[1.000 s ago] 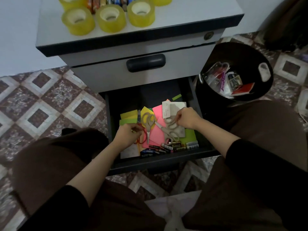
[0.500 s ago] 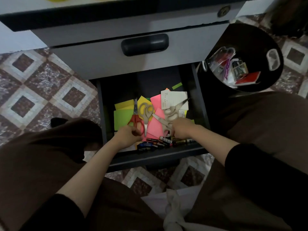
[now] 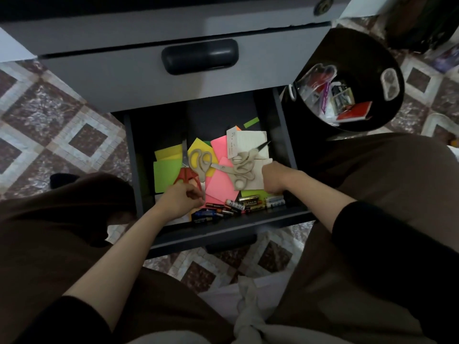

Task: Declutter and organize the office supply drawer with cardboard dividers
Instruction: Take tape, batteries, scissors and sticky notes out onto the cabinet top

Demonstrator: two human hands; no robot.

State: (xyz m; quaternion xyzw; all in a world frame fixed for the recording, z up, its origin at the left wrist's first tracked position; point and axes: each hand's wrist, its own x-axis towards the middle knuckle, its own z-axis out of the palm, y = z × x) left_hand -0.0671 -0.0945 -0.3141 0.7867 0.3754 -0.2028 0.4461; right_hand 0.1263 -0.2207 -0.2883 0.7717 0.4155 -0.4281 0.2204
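In the open dark metal drawer (image 3: pixel 223 230) at frame centre, the beige-handled steel scissors (image 3: pixel 244 160), judged rigid and sharp-tipped, are best taken by the loops; the grip of left hand (image 3: pixel 182 202) and right hand (image 3: pixel 275 178) is curled, contents indeterminable.

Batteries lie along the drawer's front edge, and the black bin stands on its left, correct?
No: the head view shows the black bin right of the drawer. The batteries do lie along its front edge.

Home office: drawer cabinet (image 3: pixel 124 78) on patterned tiles (image 3: pixel 49 115).
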